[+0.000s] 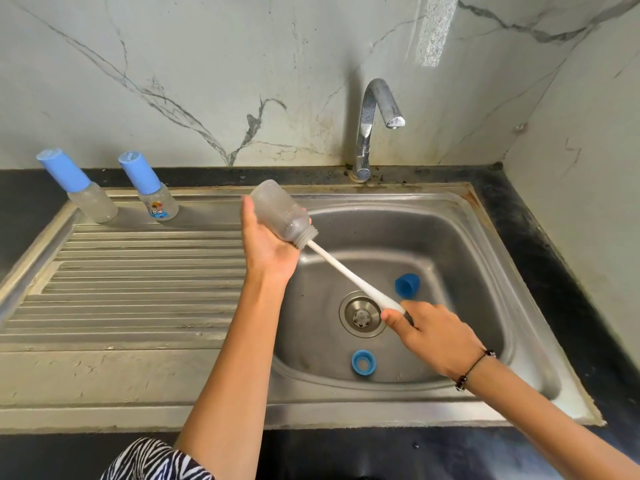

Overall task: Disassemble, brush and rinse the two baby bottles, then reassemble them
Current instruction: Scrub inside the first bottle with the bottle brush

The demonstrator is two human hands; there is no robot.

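Drainboard (138,289), far left: two capped baby bottles stand upright near the back edge, a plain one (83,188) and, just right of it, a printed one (152,190), both with blue caps on (whether these are already washed or waiting cannot be told from here). Centre: left hand (266,247) curls around a third, open bottle body (280,214), held tilted over the sink basin (450,237) with its threaded mouth pointing down and to the right. White bottle brush (346,275) enters that mouth; the bristle end is inside and not clearly visible. Right hand (433,334) grips the brush handle's lower end, fingers closed around it, above the drain (362,315). Faucet (374,126) behind shows no water running. Loose in the basin: a blue cap (408,285) right of the drain and a blue screw ring (363,363) near the front wall; no nipple is visible. Judgement: this bottle is disassembled and in the brushing step; rinsing, cleaning the small parts and reassembly remain.
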